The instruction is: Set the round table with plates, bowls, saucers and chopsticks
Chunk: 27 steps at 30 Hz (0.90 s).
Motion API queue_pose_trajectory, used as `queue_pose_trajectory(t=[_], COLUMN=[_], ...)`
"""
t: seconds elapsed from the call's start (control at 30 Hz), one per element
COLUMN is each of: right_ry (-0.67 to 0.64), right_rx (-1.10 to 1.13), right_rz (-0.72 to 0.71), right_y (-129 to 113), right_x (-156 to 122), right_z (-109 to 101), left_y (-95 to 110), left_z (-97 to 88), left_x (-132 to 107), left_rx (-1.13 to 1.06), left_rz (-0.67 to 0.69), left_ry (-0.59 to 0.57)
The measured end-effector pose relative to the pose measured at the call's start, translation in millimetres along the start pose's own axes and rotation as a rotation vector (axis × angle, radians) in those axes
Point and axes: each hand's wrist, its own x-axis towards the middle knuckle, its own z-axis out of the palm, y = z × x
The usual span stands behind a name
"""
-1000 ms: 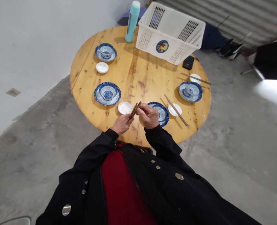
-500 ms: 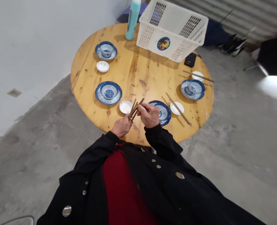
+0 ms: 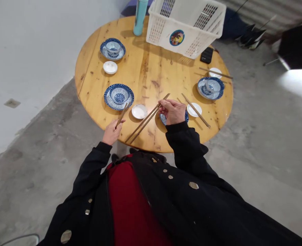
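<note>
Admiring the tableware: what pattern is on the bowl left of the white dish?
Bowl: blue and white, dark-blue rim; head view.

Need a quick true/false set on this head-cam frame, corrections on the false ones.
1. The right hand holds a pair of long wooden chopsticks. True.
2. The left hand is empty. False: it holds a single chopstick.
3. A small white dish lies on the table between the two hands. True.
4. The white plastic basket stands on the floor. False: it sits at the far edge of the round wooden table.
5. A teal bottle stands beside the basket. True.
</note>
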Motion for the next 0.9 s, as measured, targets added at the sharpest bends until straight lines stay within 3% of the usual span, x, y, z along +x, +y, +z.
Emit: queue_pose_trajectory(t=[0.13, 0.27, 0.47, 0.57, 0.7, 0.9], right_ry=[-0.005, 0.066, 0.148, 0.155, 0.062, -0.022], right_rx=[0.026, 0.089, 0.073, 0.04, 0.001, 0.033], right_rz=[0.068, 0.131, 0.259, 0.295, 0.351, 0.41], right_y=[9.6, 27.3, 46.0, 49.0, 52.7, 66.9], right_x=[-1.2, -10.5, -22.6, -18.8, 0.5, 41.4], right_z=[5.6, 15.7, 21.9, 23.8, 29.5, 40.1], left_y=[-8.4, -9.5, -13.9, -18.1, -19.7, -15.5], left_z=[4.0, 13.0, 2.6, 2.0, 5.5, 15.6], left_x=[-23.6, -44.4, -55.5, -53.4, -41.4, -9.5], left_rx=[-0.221, -0.443, -0.473, -0.403, -0.369, -0.409], left_rz=[-0.125, -0.266, -0.318, -0.282, -0.277, -0.387], left_ry=[-0.313, -0.488, -0.442, -0.496, -0.568, -0.538])
